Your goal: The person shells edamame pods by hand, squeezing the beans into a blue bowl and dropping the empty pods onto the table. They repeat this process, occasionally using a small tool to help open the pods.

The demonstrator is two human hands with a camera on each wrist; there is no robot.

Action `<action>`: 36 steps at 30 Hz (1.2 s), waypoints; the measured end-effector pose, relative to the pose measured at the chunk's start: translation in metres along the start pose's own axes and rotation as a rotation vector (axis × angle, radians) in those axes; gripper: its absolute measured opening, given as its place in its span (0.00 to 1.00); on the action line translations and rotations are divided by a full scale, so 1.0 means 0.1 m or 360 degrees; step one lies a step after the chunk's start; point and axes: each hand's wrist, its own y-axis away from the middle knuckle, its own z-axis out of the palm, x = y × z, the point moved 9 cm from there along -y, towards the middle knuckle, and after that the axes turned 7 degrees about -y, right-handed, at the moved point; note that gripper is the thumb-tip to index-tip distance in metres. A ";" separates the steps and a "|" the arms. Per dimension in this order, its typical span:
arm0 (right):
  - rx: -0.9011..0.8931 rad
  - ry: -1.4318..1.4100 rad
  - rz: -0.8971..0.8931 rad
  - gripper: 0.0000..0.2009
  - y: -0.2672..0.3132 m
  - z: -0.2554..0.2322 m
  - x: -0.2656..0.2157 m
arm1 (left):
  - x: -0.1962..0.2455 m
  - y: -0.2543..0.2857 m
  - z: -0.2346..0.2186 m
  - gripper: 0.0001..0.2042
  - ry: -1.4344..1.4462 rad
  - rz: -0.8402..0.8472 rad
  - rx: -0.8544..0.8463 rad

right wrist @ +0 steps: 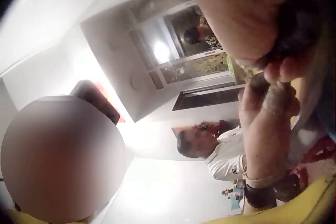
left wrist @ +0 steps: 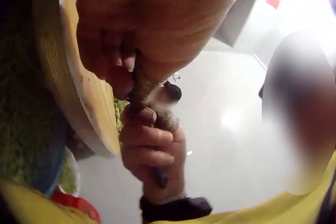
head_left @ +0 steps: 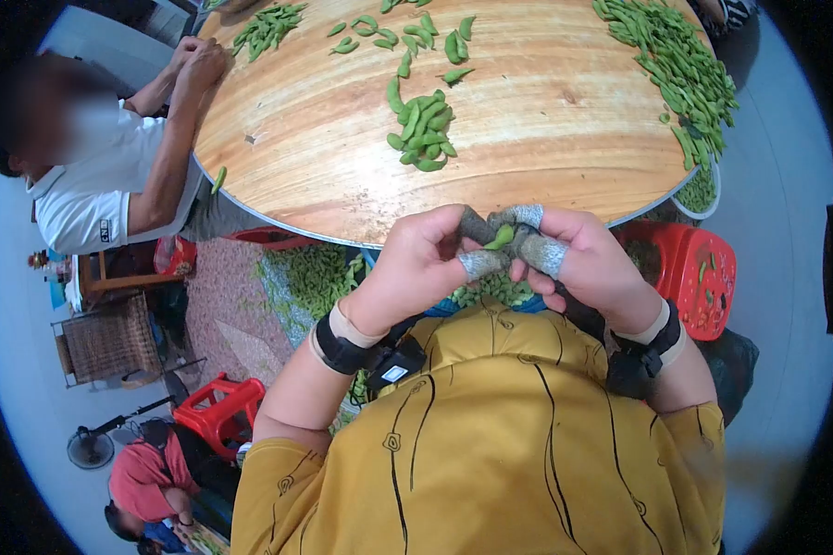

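In the head view a green soybean pod (head_left: pixel 500 238) is pinched between my two hands, just off the table's near edge. My left hand (head_left: pixel 418 264) holds it from the left, thumb and forefinger in grey finger covers. From the other side my right hand (head_left: pixel 590 256) grips it, with similar covers on its thumb and fingers. The fingertips of both hands meet around the pod and hide part of it. A small pile of pods (head_left: pixel 423 131) lies on the round wooden table (head_left: pixel 315 139) beyond my hands. Both wrist views show the hands pressed together, the pod hidden there.
A large heap of pods (head_left: pixel 666 69) covers the table's right side, above a white bowl of shelled beans (head_left: pixel 698 192). Red stools (head_left: pixel 705 282) stand at right and lower left. A person in a white shirt (head_left: pixel 88 185) sits at left. Pods and husks (head_left: pixel 315 282) lie below the table.
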 end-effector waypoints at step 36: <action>0.0148 0.0504 -0.0107 0.13 0.00 -0.10 -0.10 | 0.19 0.02 0.08 0.06 -0.0406 -0.0063 0.0131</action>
